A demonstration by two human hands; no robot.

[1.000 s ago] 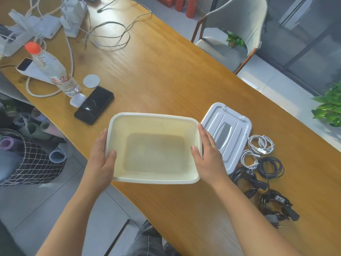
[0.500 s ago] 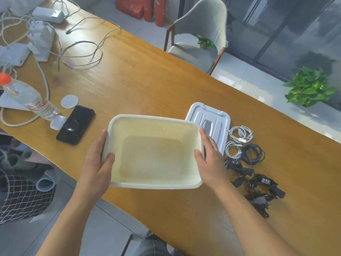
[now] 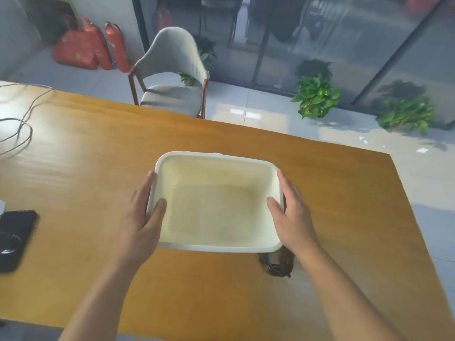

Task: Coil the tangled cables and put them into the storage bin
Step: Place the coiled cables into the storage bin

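Storage bin [image 3: 216,203] sits gripped by left hand [image 3: 144,215] and right hand [image 3: 291,212], black cables [image 3: 275,264] at its near-right corner on the desk [image 3: 98,143].

smooth cream plastic bin [image 3: 216,158] over a glossy, polished wooden table [image 3: 98,148].

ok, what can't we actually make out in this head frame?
- Black coiled cables: mostly hidden behind the cream plastic storage bin and right hand.
- Fingers of both hands, left hand included: their undersides sit outside the bin walls, hidden.
- Black phone: blurred, cut by the left edge.
- Grey wire: cut by the left edge.
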